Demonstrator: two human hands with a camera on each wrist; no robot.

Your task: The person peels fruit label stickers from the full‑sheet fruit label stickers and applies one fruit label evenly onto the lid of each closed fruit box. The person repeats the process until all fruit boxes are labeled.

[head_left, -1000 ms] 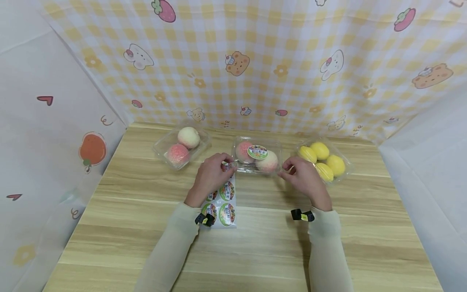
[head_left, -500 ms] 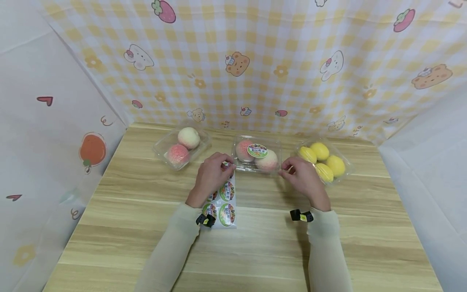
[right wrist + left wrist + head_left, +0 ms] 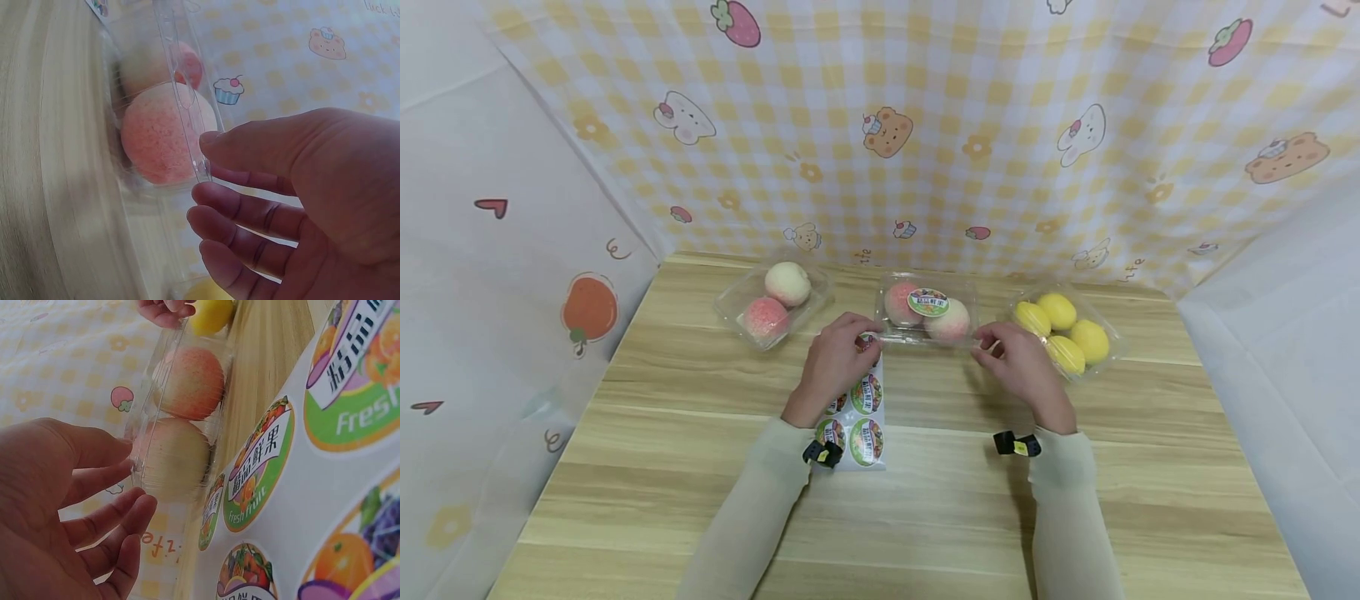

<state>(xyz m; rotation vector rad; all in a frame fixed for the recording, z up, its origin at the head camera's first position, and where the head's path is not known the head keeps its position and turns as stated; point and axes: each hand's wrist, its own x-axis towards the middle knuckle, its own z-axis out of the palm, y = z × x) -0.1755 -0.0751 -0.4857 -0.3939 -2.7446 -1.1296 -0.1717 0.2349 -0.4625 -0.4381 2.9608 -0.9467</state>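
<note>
A clear plastic fruit box (image 3: 925, 339) stands mid-table near the back edge. Two peaches (image 3: 951, 321) sit inside it, and an oval fruit sticker (image 3: 928, 302) is on its lid. Thumb and index finger of my left hand (image 3: 837, 358) pinch the box's rim at its left front corner; the other fingers are spread in the left wrist view. At the right front corner, my right hand (image 3: 1021, 358) pinches the same rim between thumb and index finger. Under my left hand and wrist lies a sheet of fruit stickers (image 3: 878, 460).
Back left holds another clear box (image 3: 733, 312) with a white peach (image 3: 787, 284) and a pink peach (image 3: 766, 318). Right of my right hand is a box of several lemons (image 3: 1089, 341). A checked curtain (image 3: 962, 192) hangs behind the wooden table (image 3: 955, 517).
The middle box has shifted slightly toward the curtain, its front rim a little higher in view. Both hands keep their pinch, and the right one has moved slightly left.
</note>
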